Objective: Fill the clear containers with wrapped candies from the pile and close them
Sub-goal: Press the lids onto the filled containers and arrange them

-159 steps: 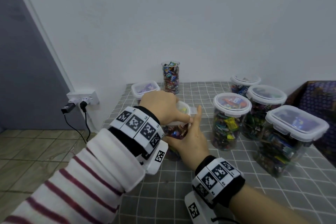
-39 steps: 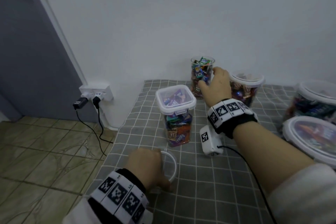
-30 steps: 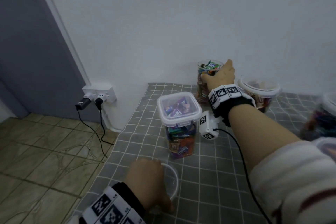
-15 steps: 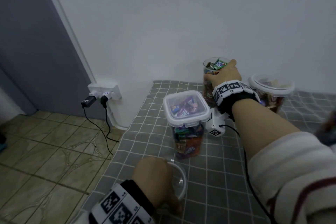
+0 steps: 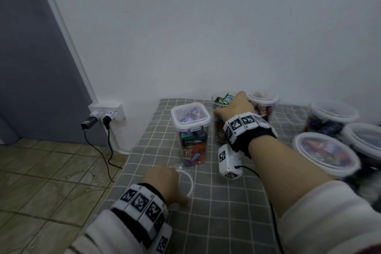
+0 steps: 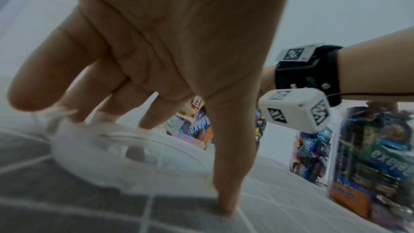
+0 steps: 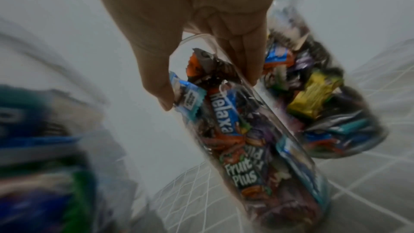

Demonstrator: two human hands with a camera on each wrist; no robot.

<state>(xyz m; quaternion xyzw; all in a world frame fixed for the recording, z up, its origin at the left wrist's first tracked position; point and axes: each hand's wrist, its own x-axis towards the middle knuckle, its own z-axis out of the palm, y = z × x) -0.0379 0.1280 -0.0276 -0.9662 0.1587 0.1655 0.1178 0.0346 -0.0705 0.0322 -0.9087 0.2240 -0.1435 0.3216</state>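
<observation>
Open jar: the tall clear jar (image 5: 221, 117) with no lid stands at the back of the table near the wall, full of wrapped candies (image 7: 226, 127).
Right hand: the right hand (image 5: 235, 107) is wrapped around the top of the open jar, thumb on one side and fingers on the other.
Left hand: the left hand (image 5: 162, 181) rests on the round lid (image 5: 186, 181) lying flat near the front of the table. Its fingers (image 6: 228, 157) are bent down over the lid, one tip on the cloth. It looks like a light hold, not a tight one.
How the jar will feel: probably heavy, because it is full. The sides look hard and smooth, so it may slip. Holding it lower down would be safer than at the rim.
How the lid will feel: light and thin. Pick it up by its edge.
Things close by: a square jar (image 5: 190, 128) with its lid on stands just left of the open jar, and a round jar (image 5: 262, 101) sits just to the right.
Edges: the table (image 5: 226, 202) ends just left of the lid, with floor (image 5: 47, 181) below.
Open room: bare cloth lies between the two hands, a good spot to set the jar.
</observation>
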